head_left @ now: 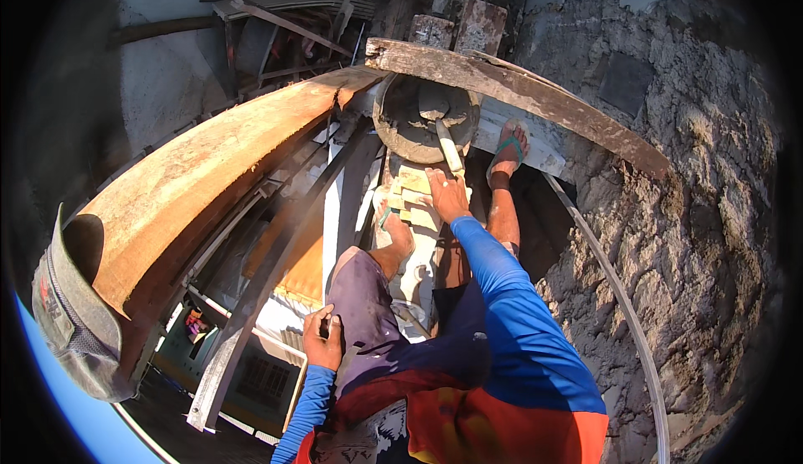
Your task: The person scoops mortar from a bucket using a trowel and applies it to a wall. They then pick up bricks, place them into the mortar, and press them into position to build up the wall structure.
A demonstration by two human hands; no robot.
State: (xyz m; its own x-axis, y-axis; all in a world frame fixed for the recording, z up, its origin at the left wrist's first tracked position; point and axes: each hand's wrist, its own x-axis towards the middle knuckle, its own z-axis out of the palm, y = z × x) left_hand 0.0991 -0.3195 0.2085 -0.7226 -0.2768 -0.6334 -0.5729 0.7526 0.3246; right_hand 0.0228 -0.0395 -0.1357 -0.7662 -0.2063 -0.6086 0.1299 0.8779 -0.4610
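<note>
My right hand (449,196) reaches forward between my feet, fingers stretched out, touching or just over some pale yellow flat pieces (413,181). Just beyond its fingertips is the light handle of a trowel (450,148). The trowel's blade lies inside a round, mortar-crusted bucket (391,134) holding grey mortar. Beside my left thigh, my left hand (323,339) is closed, fingers curled with the thumb across. A small dark spot shows between them; whether it is an object is unclear.
A weathered plank (519,84) crosses beyond the bucket. At left runs a long wooden board (217,155), with a grey cap's brim (75,322) near the view's edge. Rough mortared wall (677,255) fills the right, with a thin pale pipe (615,284) along it. Gaps open below the beams.
</note>
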